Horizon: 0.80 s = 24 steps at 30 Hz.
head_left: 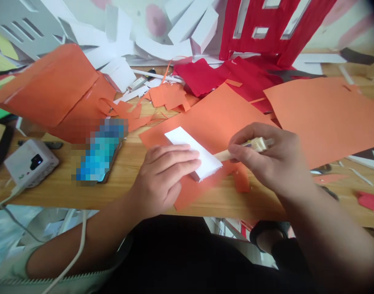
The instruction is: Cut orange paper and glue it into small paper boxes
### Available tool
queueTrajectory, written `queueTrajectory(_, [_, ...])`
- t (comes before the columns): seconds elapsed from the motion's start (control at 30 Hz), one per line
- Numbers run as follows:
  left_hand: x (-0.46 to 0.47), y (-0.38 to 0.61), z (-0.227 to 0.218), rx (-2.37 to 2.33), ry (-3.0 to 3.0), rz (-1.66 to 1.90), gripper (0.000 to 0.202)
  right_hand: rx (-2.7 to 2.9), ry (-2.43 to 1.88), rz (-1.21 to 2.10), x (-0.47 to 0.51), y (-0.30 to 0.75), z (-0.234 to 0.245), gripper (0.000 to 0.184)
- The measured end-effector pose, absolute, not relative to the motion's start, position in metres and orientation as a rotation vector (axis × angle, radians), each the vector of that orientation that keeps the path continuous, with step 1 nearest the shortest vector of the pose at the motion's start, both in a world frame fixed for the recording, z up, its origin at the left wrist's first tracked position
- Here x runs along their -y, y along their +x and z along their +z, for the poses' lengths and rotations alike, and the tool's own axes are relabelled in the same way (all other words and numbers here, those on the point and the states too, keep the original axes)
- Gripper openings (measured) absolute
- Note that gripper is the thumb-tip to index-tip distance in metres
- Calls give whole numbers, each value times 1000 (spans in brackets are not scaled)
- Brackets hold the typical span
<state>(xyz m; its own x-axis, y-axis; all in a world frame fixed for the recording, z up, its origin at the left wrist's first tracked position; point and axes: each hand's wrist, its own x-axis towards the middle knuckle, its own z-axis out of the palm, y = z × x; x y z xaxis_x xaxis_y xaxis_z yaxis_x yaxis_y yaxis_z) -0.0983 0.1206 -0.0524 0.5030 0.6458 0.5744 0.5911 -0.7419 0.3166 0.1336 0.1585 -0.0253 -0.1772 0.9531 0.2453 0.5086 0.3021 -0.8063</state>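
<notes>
A small white paper block lies at a slant on an orange paper sheet. My left hand rests on the block, its fingers stretched flat across the top and its thumb near the lower side. In my right hand, closed, is a pale pen-like tool with a clear end piece. Its shaft reaches to the right edge of the block, where the block hides the tip. Whether the tip touches the orange sheet I cannot tell.
Left of my hands lie a phone and a white device with a cable. An orange box stands behind them. Paper scraps, red paper and another orange sheet cover the back. A red cut-out panel leans there.
</notes>
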Motion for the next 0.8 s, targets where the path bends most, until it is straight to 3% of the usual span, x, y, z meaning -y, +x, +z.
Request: queueTrajectory(0.8, [-123,-99,-66,-1030,2714,1198,52,1804,-1277,302,-89,134,-40,9])
